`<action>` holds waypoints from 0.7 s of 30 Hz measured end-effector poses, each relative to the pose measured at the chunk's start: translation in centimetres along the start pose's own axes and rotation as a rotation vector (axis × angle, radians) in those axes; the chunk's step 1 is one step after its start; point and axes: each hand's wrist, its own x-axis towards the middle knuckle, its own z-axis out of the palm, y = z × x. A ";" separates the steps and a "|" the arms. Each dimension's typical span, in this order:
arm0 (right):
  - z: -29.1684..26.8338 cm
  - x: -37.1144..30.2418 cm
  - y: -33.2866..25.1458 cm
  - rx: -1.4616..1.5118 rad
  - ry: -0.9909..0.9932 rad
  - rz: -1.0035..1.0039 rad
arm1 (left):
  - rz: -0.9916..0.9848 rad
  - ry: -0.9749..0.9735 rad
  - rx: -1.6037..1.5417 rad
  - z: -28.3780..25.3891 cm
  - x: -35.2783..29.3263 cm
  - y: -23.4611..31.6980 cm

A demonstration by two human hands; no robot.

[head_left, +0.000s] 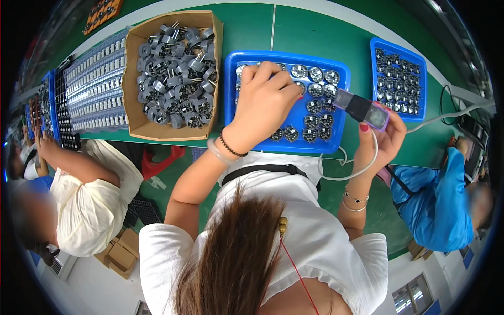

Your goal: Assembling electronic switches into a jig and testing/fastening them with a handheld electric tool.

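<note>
Over the blue tray (229,113), my left hand (269,100) reaches in with bent fingers drawn together. Its fingertips are among round metal-and-black electronic parts (312,122), and what they pinch is hidden. In my right hand (382,140) is a small purple handheld device with a black band (361,108) and a clear end. That end points left, over the tray's right rim, close to the parts. A pale cable (375,157) loops down from the device past my wrist. More round parts stand in loose rows in the tray.
Left of the tray stands an open cardboard box (130,100) heaped with grey round parts with pins (176,79). Farther left lie clear trays of pale pieces (100,86). A second blue tray of parts (401,84) sits at right. Co-workers sit on both sides.
</note>
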 end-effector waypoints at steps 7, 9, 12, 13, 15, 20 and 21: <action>-0.6 -1.2 -0.9 -0.162 -0.456 -0.136 | -0.021 -0.025 0.052 -0.2 0.7 0.6; -0.7 -1.4 -1.2 -0.190 -0.506 -0.150 | -0.040 -0.051 -0.044 -1.5 0.2 1.0; -0.8 -2.2 -1.1 -0.206 -0.535 -0.147 | 0.095 -0.299 -0.150 -3.5 -1.3 1.0; -1.0 -2.3 -1.0 -0.215 -0.519 -0.146 | 0.122 -0.368 -0.163 -3.6 -1.7 1.2; -1.3 -2.2 -1.1 -0.224 -0.510 -0.147 | 0.164 -0.391 -0.148 -3.2 -2.3 1.1; -1.3 -2.0 -1.1 -0.291 -0.512 -0.147 | 0.272 -0.345 -0.125 -2.8 -2.4 1.1; -1.2 -1.9 -1.2 -0.291 -0.511 -0.146 | 0.272 -0.346 -0.126 -2.8 -2.4 1.1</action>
